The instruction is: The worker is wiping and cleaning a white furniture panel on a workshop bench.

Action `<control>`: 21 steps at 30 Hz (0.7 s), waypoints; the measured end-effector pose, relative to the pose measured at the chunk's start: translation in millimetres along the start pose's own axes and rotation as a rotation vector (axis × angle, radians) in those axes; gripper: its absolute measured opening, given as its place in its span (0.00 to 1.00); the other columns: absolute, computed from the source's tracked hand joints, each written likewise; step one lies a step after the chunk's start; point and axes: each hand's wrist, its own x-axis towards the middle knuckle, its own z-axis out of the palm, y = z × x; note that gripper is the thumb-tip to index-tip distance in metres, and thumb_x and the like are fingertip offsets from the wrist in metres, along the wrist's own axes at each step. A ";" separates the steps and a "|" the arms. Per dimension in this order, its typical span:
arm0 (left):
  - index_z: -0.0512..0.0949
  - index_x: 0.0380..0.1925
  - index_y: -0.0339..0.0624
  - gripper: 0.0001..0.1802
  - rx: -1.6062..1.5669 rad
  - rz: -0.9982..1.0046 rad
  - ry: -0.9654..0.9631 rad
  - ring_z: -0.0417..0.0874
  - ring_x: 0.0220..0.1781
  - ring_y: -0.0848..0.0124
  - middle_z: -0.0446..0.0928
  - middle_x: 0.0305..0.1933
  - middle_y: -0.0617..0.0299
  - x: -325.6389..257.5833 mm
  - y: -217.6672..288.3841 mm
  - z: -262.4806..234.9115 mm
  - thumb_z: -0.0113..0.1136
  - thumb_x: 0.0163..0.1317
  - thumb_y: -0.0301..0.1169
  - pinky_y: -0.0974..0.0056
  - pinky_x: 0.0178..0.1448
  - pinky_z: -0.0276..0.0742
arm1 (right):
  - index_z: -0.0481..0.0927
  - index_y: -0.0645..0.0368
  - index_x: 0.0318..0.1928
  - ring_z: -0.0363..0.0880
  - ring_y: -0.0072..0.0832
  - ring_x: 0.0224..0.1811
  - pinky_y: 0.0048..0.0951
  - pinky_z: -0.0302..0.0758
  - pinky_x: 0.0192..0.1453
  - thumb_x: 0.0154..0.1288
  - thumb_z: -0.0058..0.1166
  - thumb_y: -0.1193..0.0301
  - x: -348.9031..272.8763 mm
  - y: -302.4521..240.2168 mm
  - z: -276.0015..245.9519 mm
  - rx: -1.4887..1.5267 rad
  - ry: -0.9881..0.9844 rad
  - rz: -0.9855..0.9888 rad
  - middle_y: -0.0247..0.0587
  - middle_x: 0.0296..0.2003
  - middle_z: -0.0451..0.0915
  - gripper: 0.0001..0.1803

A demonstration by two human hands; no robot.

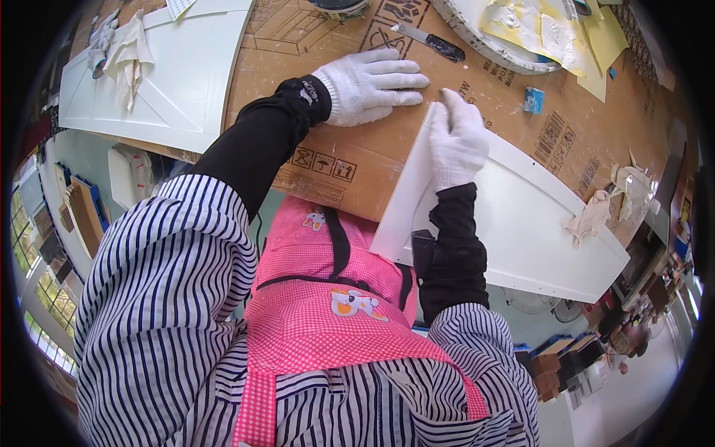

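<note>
My left hand (376, 86), in a white knit glove, lies flat on the brown cardboard (328, 141) with its fingers stretched out to the right. It holds nothing. Beside it, my right hand (458, 141), gloved alike, rests over the far left corner of a white panel (521, 208). Its fingers are curled and pressed together, reaching just past the panel's edge; anything within them is hidden. The panel has a raised border and overhangs the near side of the cardboard. A small blue block (533, 100) lies to the right of my right hand.
Another white panel (179, 82) lies at the left, with a cream cloth (130, 59) on it. A black-handled putty knife (432, 43) is beyond my hands. A round lid (514, 59) with yellow sheets (603, 48) sits at the back right, and a crumpled rag (592, 216) touches the near panel.
</note>
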 end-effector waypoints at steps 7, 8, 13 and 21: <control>0.77 0.63 0.53 0.24 -0.012 0.011 0.025 0.67 0.78 0.62 0.71 0.74 0.62 3.2 1.8 -0.6 0.63 0.66 0.33 0.48 0.82 0.61 | 0.86 0.56 0.52 0.86 0.42 0.46 0.39 0.81 0.52 0.69 0.58 0.70 -1.9 64.5 -19.2 0.007 0.125 0.201 0.48 0.44 0.86 0.13; 0.77 0.63 0.53 0.24 -0.014 0.018 0.029 0.67 0.78 0.62 0.71 0.74 0.62 5.3 2.2 -0.6 0.63 0.66 0.33 0.48 0.82 0.61 | 0.86 0.57 0.51 0.86 0.43 0.47 0.39 0.81 0.52 0.69 0.58 0.71 -3.2 74.0 -19.2 0.064 0.164 0.234 0.49 0.44 0.86 0.13; 0.77 0.63 0.53 0.25 -0.007 -0.001 -0.010 0.67 0.78 0.61 0.69 0.75 0.61 2.3 1.6 -0.5 0.64 0.64 0.31 0.49 0.82 0.61 | 0.85 0.55 0.55 0.86 0.40 0.49 0.38 0.80 0.56 0.68 0.58 0.72 -6.6 -4.1 -0.8 -0.049 -0.099 0.082 0.45 0.47 0.86 0.16; 0.77 0.63 0.53 0.25 0.009 -0.014 0.000 0.67 0.78 0.60 0.70 0.75 0.61 -0.4 3.9 -7.6 0.63 0.65 0.31 0.49 0.82 0.63 | 0.85 0.54 0.57 0.84 0.44 0.54 0.39 0.78 0.60 0.72 0.52 0.69 -15.0 179.9 -131.7 -0.421 0.255 0.844 0.50 0.48 0.87 0.16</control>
